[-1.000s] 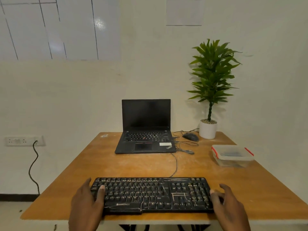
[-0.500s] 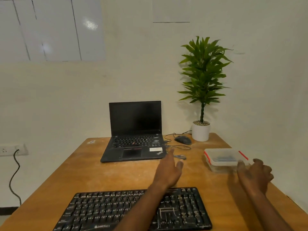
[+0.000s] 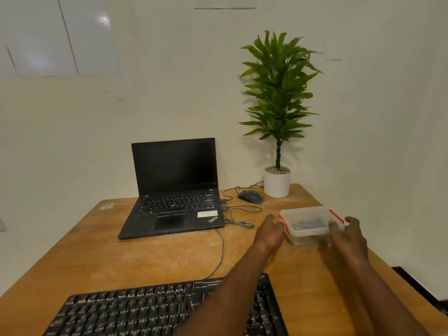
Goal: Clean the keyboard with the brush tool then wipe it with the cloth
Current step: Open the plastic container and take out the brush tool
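Observation:
A black keyboard (image 3: 150,309) lies at the near edge of the wooden table (image 3: 135,258), partly crossed by my left forearm. A clear plastic box (image 3: 308,223) with a lid and red clips sits at the right side of the table; something dark blue shows through it. My left hand (image 3: 269,232) touches the box's left side and my right hand (image 3: 348,235) its right side, so both hands hold it between them. No brush or cloth is plainly visible.
An open black laptop (image 3: 174,190) stands at the back middle. A mouse (image 3: 251,197) and loose cables (image 3: 238,215) lie beside it. A potted plant (image 3: 277,181) occupies the back right corner. The table's right edge is close to the box.
Both hands left the keyboard and reached forward and right to the plastic box, closing on its two sides. My view turned right and tilted so the keyboard slid to the bottom left.

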A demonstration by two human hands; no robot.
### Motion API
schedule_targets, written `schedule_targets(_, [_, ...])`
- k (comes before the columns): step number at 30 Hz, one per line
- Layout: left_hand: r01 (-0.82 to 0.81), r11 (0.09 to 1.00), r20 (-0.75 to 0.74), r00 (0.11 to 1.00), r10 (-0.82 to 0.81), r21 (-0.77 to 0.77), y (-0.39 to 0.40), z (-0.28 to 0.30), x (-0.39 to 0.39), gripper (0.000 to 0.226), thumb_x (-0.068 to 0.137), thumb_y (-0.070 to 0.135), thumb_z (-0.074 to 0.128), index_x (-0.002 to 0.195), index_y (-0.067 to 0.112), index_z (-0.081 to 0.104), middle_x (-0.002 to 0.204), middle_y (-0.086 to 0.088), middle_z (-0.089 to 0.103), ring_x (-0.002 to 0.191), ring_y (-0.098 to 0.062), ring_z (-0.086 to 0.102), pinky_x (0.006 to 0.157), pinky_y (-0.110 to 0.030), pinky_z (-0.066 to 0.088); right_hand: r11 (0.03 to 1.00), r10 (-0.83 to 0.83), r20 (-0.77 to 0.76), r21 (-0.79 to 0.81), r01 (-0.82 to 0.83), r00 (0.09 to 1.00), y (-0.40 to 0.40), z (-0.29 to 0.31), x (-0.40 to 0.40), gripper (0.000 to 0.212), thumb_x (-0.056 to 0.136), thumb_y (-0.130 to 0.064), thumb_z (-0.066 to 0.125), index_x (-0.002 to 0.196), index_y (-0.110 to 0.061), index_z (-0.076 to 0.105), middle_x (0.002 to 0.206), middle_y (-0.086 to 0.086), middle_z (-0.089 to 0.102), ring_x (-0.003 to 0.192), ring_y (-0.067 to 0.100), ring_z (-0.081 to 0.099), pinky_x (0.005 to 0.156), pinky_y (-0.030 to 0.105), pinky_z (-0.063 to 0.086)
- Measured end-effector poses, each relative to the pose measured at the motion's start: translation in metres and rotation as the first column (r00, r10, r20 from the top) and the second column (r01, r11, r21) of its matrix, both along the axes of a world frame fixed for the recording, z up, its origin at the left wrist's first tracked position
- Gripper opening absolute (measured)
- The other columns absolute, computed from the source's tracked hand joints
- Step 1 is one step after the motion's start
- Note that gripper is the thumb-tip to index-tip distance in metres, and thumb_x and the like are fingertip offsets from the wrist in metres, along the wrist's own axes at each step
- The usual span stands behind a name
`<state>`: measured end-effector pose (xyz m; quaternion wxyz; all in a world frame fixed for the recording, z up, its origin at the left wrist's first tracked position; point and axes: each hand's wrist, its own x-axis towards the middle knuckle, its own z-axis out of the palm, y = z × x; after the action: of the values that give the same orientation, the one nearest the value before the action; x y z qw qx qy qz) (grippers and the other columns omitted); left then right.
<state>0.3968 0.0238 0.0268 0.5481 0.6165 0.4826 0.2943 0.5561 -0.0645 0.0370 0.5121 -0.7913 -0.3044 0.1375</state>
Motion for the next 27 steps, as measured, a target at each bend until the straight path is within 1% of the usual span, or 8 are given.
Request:
schedule_targets(2, [-0.014, 0.999, 0.052, 0.999, 0.016, -0.040, 0.002, -0.004, 0.007, 0.059, 0.103, 0.030, 0.052, 0.160, 0.019, 0.042, 0.152, -0.011, 0.058, 0.136, -0.030, 0.058, 0.116, -0.048, 0.049, 1.000, -0.003, -0.013, -0.002, 0.003, 1.000, 0.003, 0.002, 0.001, 0.056, 0.102, -0.032, 0.056, 0.150, -0.012, 0.036, 0.142, 0.023, 0.052, 0.123, 0.046, 0.055, 0.100, 0.054, 0.047])
schedule_targets(5, [-0.051, 0.997, 0.090, 0.994, 0.056, -0.049, 0.003, -0.009, 0.017, 0.055, 0.092, 0.035, 0.062, 0.145, 0.018, 0.057, 0.132, -0.007, 0.070, 0.119, -0.028, 0.069, 0.105, -0.050, 0.057, 1.000, 0.004, -0.005, -0.023, -0.004, 1.000, 0.003, 0.003, -0.001, 0.050, 0.101, -0.028, 0.059, 0.144, -0.008, 0.045, 0.138, 0.021, 0.056, 0.120, 0.043, 0.057, 0.099, 0.053, 0.049])
schedule_targets(10, [-0.174, 0.984, -0.028, 0.984, 0.176, 0.046, -0.013, -0.010, 0.017, 0.039, 0.095, 0.046, 0.066, 0.126, 0.023, 0.057, 0.118, -0.004, 0.074, 0.105, -0.028, 0.074, 0.094, -0.048, 0.062, 1.000, 0.008, -0.028, -0.001, -0.008, 1.000, -0.019, 0.011, -0.006, 0.046, 0.098, -0.023, 0.064, 0.140, -0.009, 0.050, 0.131, 0.017, 0.059, 0.104, 0.031, 0.057, 0.092, 0.047, 0.052])
schedule_targets(14, [-0.174, 0.976, -0.038, 0.983, 0.180, 0.129, -0.048, 0.000, -0.001, 0.037, 0.099, 0.046, 0.062, 0.131, 0.028, 0.057, 0.113, 0.000, 0.076, 0.098, -0.025, 0.076, 0.090, -0.048, 0.063, 0.999, 0.034, -0.064, 0.036, -0.032, 0.997, -0.058, 0.010, -0.014, 0.046, 0.097, -0.024, 0.065, 0.139, -0.014, 0.048, 0.126, 0.013, 0.058, 0.102, 0.027, 0.055, 0.088, 0.047, 0.053])
schedule_targets(19, [-0.051, 0.955, -0.191, 0.975, 0.110, 0.291, -0.098, 0.002, -0.022, 0.029, 0.107, 0.041, 0.053, 0.132, 0.028, 0.058, 0.110, 0.003, 0.077, 0.097, -0.021, 0.076, 0.088, -0.044, 0.061, 0.999, 0.032, -0.093, -0.008, -0.033, 0.995, -0.101, 0.002, -0.022, 0.041, 0.095, -0.022, 0.063, 0.135, -0.013, 0.054, 0.115, 0.011, 0.059, 0.105, 0.031, 0.057, 0.088, 0.049, 0.053])
schedule_targets(21, [-0.005, 0.938, -0.256, 0.961, 0.100, 0.346, -0.116, 0.000, -0.030, 0.029, 0.110, 0.038, 0.048, 0.134, 0.025, 0.056, 0.110, 0.002, 0.076, 0.099, -0.020, 0.074, 0.084, -0.039, 0.058, 0.999, -0.004, -0.049, -0.046, 0.002, 0.999, -0.110, -0.003, -0.022, 0.035, 0.096, -0.026, 0.060, 0.128, -0.011, 0.062, 0.111, 0.013, 0.064, 0.102, 0.032, 0.060, 0.088, 0.048, 0.053])
schedule_targets(24, [0.024, 0.917, -0.300, 0.948, 0.105, 0.398, -0.140, 0.000, -0.039, 0.028, 0.113, 0.032, 0.043, 0.137, 0.022, 0.054, 0.110, 0.003, 0.074, 0.097, -0.018, 0.068, 0.073, -0.030, 0.043, 0.996, -0.068, -0.023, -0.065, 0.067, 0.997, -0.120, -0.008, -0.021, 0.029, 0.101, -0.032, 0.054, 0.109, -0.011, 0.072, 0.100, 0.011, 0.068, 0.093, 0.031, 0.062, 0.085, 0.046, 0.054])
schedule_targets(27, [0.032, 0.914, -0.327, 0.938, 0.112, 0.404, -0.153, 0.001, -0.044, 0.028, 0.114, 0.030, 0.040, 0.137, 0.021, 0.054, 0.118, 0.001, 0.073, 0.103, -0.018, 0.067, 0.076, -0.027, 0.041, 0.994, -0.085, -0.007, -0.075, 0.085, 0.996, -0.125, -0.007, -0.018, 0.028, 0.102, -0.027, 0.054, 0.093, -0.009, 0.073, 0.088, 0.009, 0.068, 0.081, 0.027, 0.062, 0.077, 0.042, 0.055])
